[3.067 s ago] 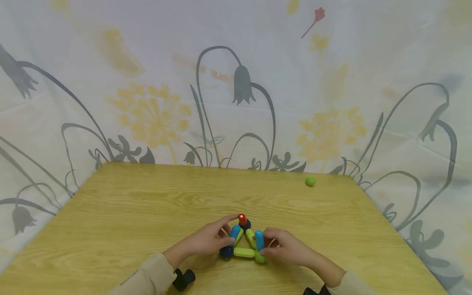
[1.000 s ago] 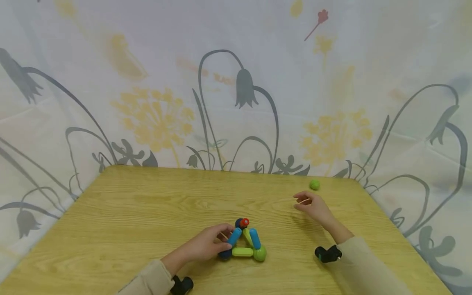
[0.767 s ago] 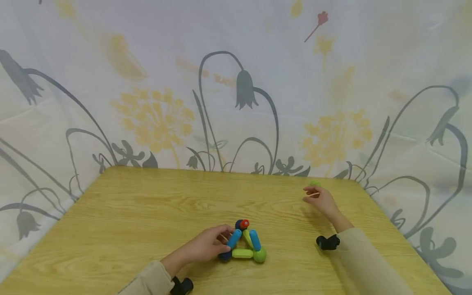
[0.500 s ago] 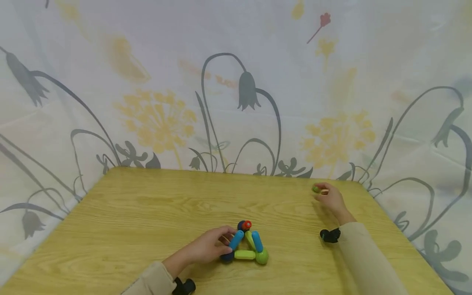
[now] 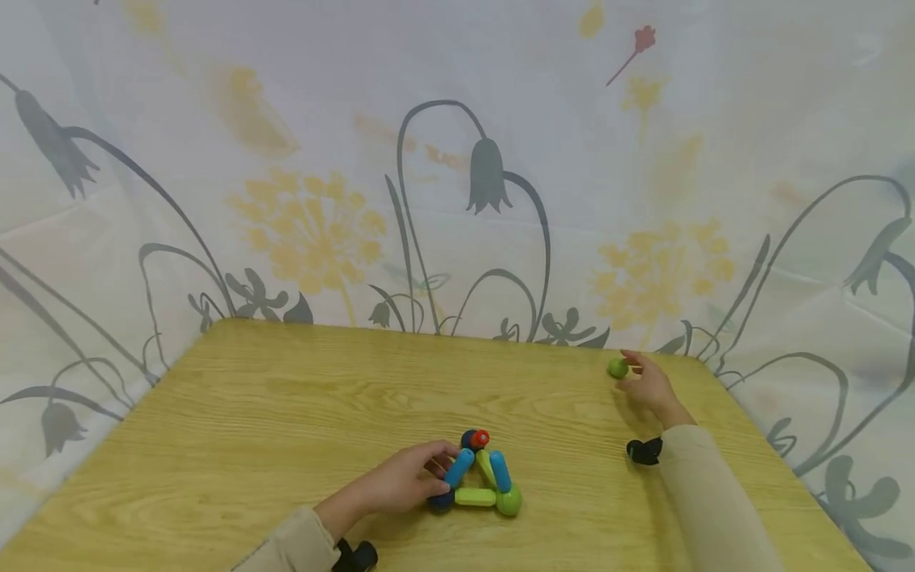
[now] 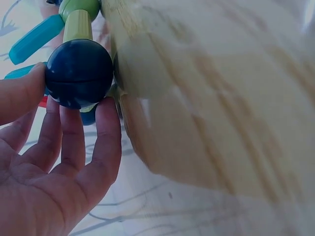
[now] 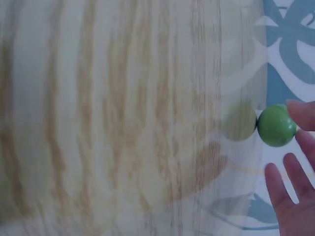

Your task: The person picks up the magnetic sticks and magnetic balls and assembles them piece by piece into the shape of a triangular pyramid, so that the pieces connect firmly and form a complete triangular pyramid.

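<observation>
A triangle of magnetic building sticks and balls lies on the table in the head view. Yellow-green sticks form its sides. Its corners are a near-left dark blue ball, a near-right green ball and a far dark blue ball. Blue sticks rise from the near balls, and a red stick from the far one. My left hand grips the near-left dark blue ball and its blue stick. Farther back, my right hand pinches a loose green ball between thumb and finger; it touches the table.
The wood-grain table ends at a flower-printed curtain along the back and sides. A black wrist camera sits by the right sleeve, and another wrist camera by the left.
My right hand has left the right-hand blue stick and moved away and right to the loose green ball, which its fingers now take hold of. My left hand stays at the triangle.
</observation>
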A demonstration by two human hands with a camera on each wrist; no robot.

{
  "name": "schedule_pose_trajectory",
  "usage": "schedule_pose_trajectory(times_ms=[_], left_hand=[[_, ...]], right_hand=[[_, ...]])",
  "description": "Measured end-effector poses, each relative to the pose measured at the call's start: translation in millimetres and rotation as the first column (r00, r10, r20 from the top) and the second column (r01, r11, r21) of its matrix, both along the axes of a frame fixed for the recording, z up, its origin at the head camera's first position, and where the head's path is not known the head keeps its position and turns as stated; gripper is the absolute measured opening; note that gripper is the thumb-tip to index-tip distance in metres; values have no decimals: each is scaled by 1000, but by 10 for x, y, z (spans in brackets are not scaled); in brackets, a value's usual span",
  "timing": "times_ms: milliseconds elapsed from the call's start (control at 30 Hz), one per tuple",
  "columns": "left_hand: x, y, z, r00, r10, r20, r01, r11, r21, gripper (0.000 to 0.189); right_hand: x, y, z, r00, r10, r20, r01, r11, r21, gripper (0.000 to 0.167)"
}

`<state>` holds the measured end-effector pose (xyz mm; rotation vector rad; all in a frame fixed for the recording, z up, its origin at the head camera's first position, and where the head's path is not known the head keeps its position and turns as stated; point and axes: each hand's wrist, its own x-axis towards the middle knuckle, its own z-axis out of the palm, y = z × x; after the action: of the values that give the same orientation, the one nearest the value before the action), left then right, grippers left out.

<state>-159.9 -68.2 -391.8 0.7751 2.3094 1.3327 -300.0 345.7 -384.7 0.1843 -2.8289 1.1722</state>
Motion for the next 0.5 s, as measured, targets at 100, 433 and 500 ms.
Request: schedule_pose_trajectory(times_ms=[100,433,500], left_hand=[[4,-10,-11,1000,2,-4,-2,1000,-1,37],[9,-3,7,1000,1,-10,-1,1000,-10,35],[9,-4,11,1000,1,-15,-1,1000,-15,34]], right_hand=[[10,-2,-5,1000,0,-14,1,1000,22,58],[274,-101,-61,989,103,102,-108,993,44,42],[355,-173,-81,989,104,102,-110,993,51,44]])
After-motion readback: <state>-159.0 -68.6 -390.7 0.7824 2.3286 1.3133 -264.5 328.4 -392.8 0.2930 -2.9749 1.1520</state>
